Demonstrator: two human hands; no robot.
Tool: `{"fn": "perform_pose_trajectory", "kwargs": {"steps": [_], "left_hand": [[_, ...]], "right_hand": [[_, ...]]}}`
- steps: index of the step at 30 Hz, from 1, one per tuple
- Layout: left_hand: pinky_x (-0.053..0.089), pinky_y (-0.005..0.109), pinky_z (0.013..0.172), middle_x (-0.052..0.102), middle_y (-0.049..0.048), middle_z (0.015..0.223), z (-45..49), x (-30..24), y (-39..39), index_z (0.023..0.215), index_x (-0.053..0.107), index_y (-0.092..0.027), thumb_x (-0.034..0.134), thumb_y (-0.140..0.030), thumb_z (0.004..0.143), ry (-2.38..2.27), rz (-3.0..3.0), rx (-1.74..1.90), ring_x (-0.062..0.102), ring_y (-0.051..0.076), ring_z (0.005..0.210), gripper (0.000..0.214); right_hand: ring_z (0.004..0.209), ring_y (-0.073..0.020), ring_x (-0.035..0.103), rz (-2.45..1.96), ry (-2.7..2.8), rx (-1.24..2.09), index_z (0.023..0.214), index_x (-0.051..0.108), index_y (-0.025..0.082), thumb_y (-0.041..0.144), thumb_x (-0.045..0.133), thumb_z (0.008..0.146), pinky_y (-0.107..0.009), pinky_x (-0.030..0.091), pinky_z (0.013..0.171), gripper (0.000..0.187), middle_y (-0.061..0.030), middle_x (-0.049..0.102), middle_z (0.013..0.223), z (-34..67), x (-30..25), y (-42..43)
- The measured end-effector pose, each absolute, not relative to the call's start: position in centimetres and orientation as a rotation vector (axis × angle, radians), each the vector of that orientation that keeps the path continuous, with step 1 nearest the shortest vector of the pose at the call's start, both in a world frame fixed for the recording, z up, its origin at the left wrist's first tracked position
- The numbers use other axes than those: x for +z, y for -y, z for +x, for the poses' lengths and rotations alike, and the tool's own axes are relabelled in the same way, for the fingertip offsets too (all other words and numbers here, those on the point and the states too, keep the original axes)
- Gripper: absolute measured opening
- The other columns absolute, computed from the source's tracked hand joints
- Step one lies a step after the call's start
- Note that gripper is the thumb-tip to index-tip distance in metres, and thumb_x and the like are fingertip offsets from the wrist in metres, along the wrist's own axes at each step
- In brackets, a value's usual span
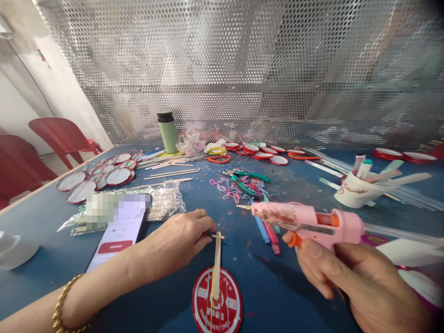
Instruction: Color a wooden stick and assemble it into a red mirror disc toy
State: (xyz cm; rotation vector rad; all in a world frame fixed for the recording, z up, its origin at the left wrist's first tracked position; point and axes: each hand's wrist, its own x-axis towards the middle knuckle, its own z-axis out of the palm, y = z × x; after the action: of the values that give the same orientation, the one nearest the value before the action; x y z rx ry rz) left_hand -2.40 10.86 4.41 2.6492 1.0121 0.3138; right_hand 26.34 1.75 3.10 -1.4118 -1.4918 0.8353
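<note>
My right hand is wrapped round a pink glue gun, a finger at its orange trigger. The metal nozzle points left, and a clear glue stick runs out of the back. My left hand is closed, its fingertips at a short thin wooden stick lying crosswise at the far end of a flat craft stick. The craft stick's near end rests on a round red lid with white print. A thin yellow strand runs along the lid beside it.
A phone and a bag of sticks lie left; round lids lie beyond. Pliers, paper clips and markers lie mid-table. A paper cup of pens stands right, a green bottle at the back.
</note>
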Motion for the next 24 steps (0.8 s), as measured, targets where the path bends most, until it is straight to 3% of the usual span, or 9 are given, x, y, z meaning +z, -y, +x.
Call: {"fn": "perform_pose_trajectory", "kwargs": {"steps": [9, 24], "left_hand": [[0.051, 0.029, 0.077, 0.064, 0.003, 0.094, -2.03, 4.23, -10.91, 0.099, 0.068, -0.018, 0.048, -0.019, 0.099, -0.985, 2.611, 0.37, 0.065, 0.016, 0.083, 0.02], [0.053, 0.029, 0.078, 0.065, 0.004, 0.095, -1.65, 4.53, -10.71, 0.099, 0.068, -0.018, 0.047, -0.02, 0.1, -0.989, 2.622, 0.35, 0.066, 0.016, 0.084, 0.022]], "right_hand": [[0.046, -0.0137, 0.047, -1.423, 1.53, 0.852, 0.051, 0.048, 0.022, 0.062, 0.053, 0.093, -0.027, 0.044, 0.053, 0.058, 0.0006, 0.048, 0.048, 26.46, 3.35, -1.92], [0.045, -0.0141, 0.045, -1.442, 1.491, 0.89, 0.051, 0.048, 0.022, 0.065, 0.055, 0.089, -0.026, 0.04, 0.045, 0.058, 0.001, 0.047, 0.048, 26.39, 3.31, -1.85]]}}
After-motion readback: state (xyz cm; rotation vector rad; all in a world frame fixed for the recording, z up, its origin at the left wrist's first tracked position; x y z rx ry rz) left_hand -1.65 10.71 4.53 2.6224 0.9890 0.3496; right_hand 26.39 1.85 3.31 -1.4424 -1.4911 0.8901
